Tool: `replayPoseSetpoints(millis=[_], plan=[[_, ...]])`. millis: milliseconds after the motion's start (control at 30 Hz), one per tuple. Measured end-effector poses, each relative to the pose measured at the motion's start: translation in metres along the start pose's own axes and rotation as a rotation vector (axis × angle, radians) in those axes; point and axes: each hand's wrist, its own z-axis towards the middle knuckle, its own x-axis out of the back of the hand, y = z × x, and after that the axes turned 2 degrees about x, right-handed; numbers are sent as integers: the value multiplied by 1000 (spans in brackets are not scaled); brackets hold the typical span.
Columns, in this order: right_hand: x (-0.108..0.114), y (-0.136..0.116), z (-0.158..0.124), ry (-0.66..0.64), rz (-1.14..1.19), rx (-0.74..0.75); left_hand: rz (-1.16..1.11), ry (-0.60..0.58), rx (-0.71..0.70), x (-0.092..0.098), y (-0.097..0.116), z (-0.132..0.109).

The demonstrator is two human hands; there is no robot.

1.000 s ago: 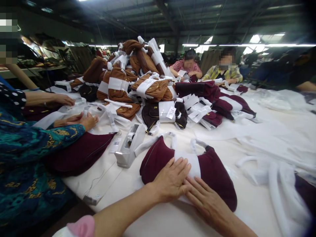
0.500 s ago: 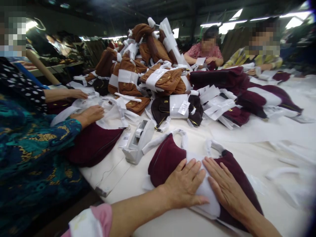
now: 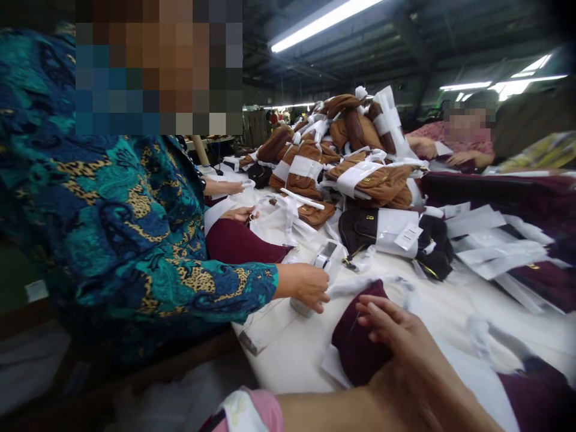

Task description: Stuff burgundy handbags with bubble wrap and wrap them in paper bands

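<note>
A burgundy handbag [image 3: 357,345] with a white wrap [image 3: 465,366] round its middle lies on the table before me. My right hand [image 3: 391,327] reaches leftward above the bag's left part, its fingers loosely bent and nothing visible between them. Along the bottom edge comes my left arm with a pink cuff. The left hand is mostly hidden behind my right hand and wrist, over the bag. Beyond my fingertips stands a grey tape dispenser [image 3: 327,258], partly covered by the hand [image 3: 310,288] of a co-worker in a blue-green patterned sleeve.
Brown handbags [image 3: 360,135] with white wraps are heaped at the back. A dark brown wrapped bag [image 3: 360,231] sits nearer, with white paper strips [image 3: 499,249] to its right. Another burgundy bag [image 3: 243,240] lies by the co-worker at left. A person in pink [image 3: 477,144] works across the table.
Both my hands lay flat on the bag's white wrap; now my right hand has lifted and moved left. The co-worker's arm has come over to the tape dispenser. My view has turned left.
</note>
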Motion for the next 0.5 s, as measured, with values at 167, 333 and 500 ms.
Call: replayPoseSetpoints(millis=[167, 333, 500], plan=[[-16, 5, 30, 73, 415, -231, 87, -54, -69, -9, -24, 5], [-20, 19, 45, 30, 531, -295, 183, 16, -20, -2, -19, -6], [-27, 21, 61, 35, 516, -343, 206, 288, 19, -5, -19, -46]])
